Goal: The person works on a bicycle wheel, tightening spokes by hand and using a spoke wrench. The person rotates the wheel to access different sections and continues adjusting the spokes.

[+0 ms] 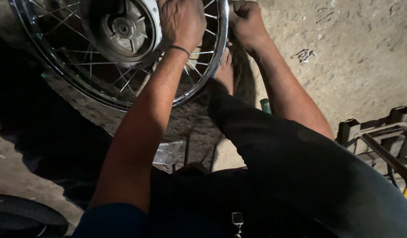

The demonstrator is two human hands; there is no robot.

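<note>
In the head view, a spoked wheel lies on the dirt floor in front of the seated person, its chrome rim bare of a tyre and its metal hub off to the left. The left hand lies over the spokes beside the hub, fingers curled down among them; whether it pinches one cannot be told. The right hand is closed in a fist at the rim's edge, and what it clasps is hidden. The wheel looks heavy and stiff, the polished rim likely slippery, the thin spokes easy to bend; the rim or hub would seem the safer places to grip. A bare foot rests against the rim, the dark-trousered leg crossing below. A few small metal pieces lie well apart to the right, a metal frame stands at the right edge, and a black tyre shows in the lower left corner.
</note>
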